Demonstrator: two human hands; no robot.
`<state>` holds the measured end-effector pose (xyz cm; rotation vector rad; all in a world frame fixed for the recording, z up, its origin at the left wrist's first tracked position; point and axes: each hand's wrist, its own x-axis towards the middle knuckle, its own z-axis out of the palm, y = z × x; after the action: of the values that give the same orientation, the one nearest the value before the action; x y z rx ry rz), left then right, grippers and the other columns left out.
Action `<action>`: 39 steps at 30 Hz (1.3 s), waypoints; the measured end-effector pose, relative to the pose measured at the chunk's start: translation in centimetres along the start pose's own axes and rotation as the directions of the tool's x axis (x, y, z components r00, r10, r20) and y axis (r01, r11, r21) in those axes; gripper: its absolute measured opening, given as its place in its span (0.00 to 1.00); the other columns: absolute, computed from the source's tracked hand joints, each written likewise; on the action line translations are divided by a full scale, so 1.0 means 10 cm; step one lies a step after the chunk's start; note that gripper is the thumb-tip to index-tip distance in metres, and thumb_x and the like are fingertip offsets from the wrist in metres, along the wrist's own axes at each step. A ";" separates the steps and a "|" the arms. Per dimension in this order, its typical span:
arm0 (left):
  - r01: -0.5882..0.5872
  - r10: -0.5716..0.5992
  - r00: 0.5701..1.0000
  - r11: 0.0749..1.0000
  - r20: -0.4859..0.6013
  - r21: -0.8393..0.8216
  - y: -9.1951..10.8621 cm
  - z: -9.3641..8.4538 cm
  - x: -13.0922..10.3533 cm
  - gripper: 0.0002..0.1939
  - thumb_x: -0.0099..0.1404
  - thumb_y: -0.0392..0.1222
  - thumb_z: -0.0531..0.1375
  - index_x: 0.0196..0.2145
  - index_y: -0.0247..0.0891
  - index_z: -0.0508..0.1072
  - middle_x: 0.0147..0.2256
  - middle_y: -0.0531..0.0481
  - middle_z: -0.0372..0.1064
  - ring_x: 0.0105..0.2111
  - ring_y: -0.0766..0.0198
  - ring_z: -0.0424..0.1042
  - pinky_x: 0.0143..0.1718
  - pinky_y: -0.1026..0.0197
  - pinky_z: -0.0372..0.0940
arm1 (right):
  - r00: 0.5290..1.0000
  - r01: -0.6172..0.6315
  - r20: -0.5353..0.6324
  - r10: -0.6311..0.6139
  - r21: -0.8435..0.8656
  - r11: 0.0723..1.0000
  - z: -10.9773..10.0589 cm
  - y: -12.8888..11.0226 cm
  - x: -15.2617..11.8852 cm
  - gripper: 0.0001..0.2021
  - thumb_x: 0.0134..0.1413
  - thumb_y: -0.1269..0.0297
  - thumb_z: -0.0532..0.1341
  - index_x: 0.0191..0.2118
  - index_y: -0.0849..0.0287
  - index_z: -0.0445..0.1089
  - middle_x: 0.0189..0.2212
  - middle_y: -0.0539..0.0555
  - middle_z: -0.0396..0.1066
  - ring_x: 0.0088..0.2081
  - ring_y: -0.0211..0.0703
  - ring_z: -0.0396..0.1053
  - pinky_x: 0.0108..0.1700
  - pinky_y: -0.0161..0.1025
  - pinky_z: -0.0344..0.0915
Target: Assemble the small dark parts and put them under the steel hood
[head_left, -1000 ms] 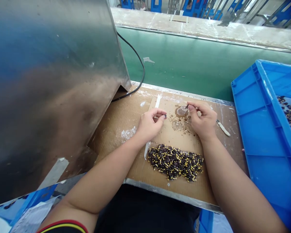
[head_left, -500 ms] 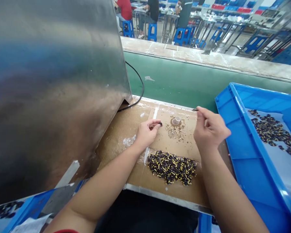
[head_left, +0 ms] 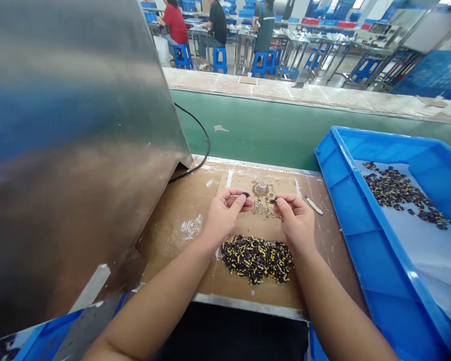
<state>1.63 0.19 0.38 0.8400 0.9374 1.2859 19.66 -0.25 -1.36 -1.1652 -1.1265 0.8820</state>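
My left hand (head_left: 225, 213) pinches a small dark part (head_left: 245, 194) between thumb and fingers above a cardboard mat (head_left: 195, 200). A tiny dark part (head_left: 272, 200) sits at the fingertips of my right hand (head_left: 295, 220), just right of a small clear dish (head_left: 261, 188) ringed by brown stains. Below both hands lies a pile of several small black and yellow parts (head_left: 257, 259). The two hands are close together, a little apart.
A large steel housing (head_left: 71, 140) fills the left, with a black cable (head_left: 199, 150) behind it. A blue bin (head_left: 346, 200) at right holds dark parts (head_left: 398, 193) on white sheet. A white-handled tool (head_left: 313, 204) lies by the bin. A green conveyor (head_left: 270, 125) runs behind; people sit beyond.
My right hand has come back down and left from near the blue bin toward the dish, closer to my left hand. The view has tilted up slightly.
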 end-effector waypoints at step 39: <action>0.153 -0.138 0.988 0.956 0.074 -0.252 -0.21 -0.03 -0.04 0.10 0.58 0.39 0.73 0.38 0.35 0.80 0.39 0.44 0.78 0.41 0.65 0.78 0.43 0.70 0.73 | 0.993 -0.042 0.110 0.037 0.043 0.998 0.09 -0.27 -0.25 0.03 0.64 0.66 0.62 0.39 0.56 0.73 0.30 0.49 0.72 0.31 0.36 0.70 0.38 0.37 0.71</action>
<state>2.21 -0.43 -1.58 0.5898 0.7540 1.2188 18.11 -2.94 0.84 -1.1163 -1.1689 1.0068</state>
